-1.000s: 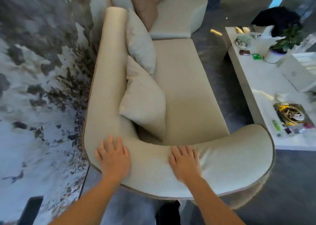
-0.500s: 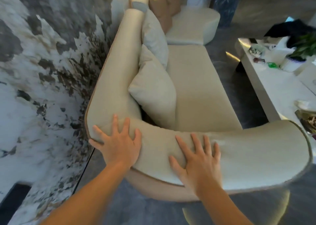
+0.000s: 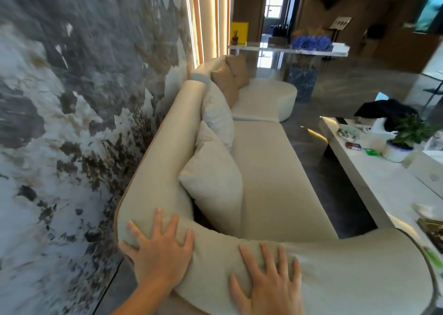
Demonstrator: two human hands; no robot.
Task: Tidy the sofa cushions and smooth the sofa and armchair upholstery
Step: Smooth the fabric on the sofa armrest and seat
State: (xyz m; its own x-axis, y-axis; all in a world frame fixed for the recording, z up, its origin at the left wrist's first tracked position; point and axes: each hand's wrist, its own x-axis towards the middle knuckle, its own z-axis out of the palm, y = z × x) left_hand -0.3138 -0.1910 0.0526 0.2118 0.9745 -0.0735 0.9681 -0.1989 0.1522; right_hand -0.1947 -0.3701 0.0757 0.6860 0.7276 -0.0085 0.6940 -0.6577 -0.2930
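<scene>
A long cream sofa (image 3: 271, 170) runs away from me along the marbled wall. Its curved near armrest (image 3: 347, 274) lies under both palms. My left hand (image 3: 159, 250) rests flat with fingers spread on the armrest's left corner. My right hand (image 3: 268, 281) presses flat on the armrest's middle, fingers apart. A cream cushion (image 3: 215, 182) leans against the backrest just beyond my hands, a second cream cushion (image 3: 219, 115) behind it. Two tan cushions (image 3: 230, 77) stand at the far end by a rounded seat section (image 3: 266, 99).
A marbled wall (image 3: 72, 123) runs close along the sofa's left. To the right stands a white coffee table (image 3: 383, 185) with a potted plant (image 3: 405, 137), small items and a black garment (image 3: 386, 113). Grey floor (image 3: 316, 151) separates sofa and table. A console with blue flowers (image 3: 309, 42) stands far back.
The view has tilted up, showing more of the room. Both hands have slid toward me and down the armrest, staying flat, with fingers spread wider.
</scene>
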